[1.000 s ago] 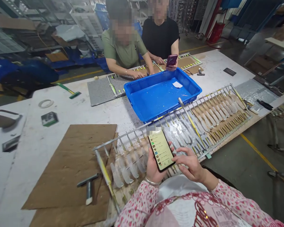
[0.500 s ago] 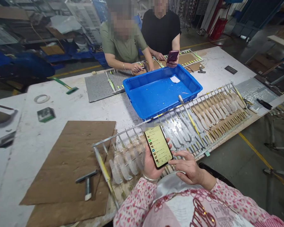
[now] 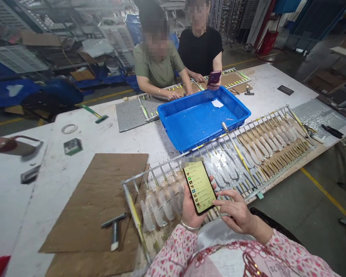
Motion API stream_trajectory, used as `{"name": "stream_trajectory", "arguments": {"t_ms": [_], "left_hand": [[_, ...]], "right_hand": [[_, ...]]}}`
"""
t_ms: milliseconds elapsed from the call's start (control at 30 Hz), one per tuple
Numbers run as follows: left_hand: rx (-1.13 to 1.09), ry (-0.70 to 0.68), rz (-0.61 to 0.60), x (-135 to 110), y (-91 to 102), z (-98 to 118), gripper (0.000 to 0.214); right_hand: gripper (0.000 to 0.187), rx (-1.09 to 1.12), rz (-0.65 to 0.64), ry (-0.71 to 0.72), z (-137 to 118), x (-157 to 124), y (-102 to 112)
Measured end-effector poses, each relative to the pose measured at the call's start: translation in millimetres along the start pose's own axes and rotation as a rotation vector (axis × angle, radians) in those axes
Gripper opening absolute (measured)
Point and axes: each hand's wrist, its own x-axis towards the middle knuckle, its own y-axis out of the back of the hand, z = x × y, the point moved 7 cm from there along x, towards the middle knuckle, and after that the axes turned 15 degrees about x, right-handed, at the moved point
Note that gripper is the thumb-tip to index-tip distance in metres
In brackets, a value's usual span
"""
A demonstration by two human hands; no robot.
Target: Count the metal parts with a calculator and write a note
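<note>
A smartphone with a lit yellowish list on its screen rests in my left hand, whose fingers wrap round its edges. My right hand is at the phone's lower right corner, a fingertip at the screen, the other fingers apart and holding nothing. Beneath the phone, a long metal rack lies across the table, with rows of prongs and whitish translucent wrapped pieces between its rails. My hands hide part of the rack.
Across the table, two people stand at another rack, one holding a phone. A blue tray containing a white scrap lies between. On the left are brown cardboard, a hammer, a tape ring and a green-handled brush.
The view has shifted, so the whole scene sits slightly lower and further right. My hands keep almost the same pose at the phone.
</note>
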Motion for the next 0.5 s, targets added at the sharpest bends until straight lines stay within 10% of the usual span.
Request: {"name": "stream_trajectory", "arguments": {"t_ms": [500], "left_hand": [[0.001, -0.025, -0.117, -1.0, -5.2, -1.4, 0.064]], "right_hand": [[0.012, -0.057, 0.036, 0.071, -8.4, 6.1, 4.5]]}}
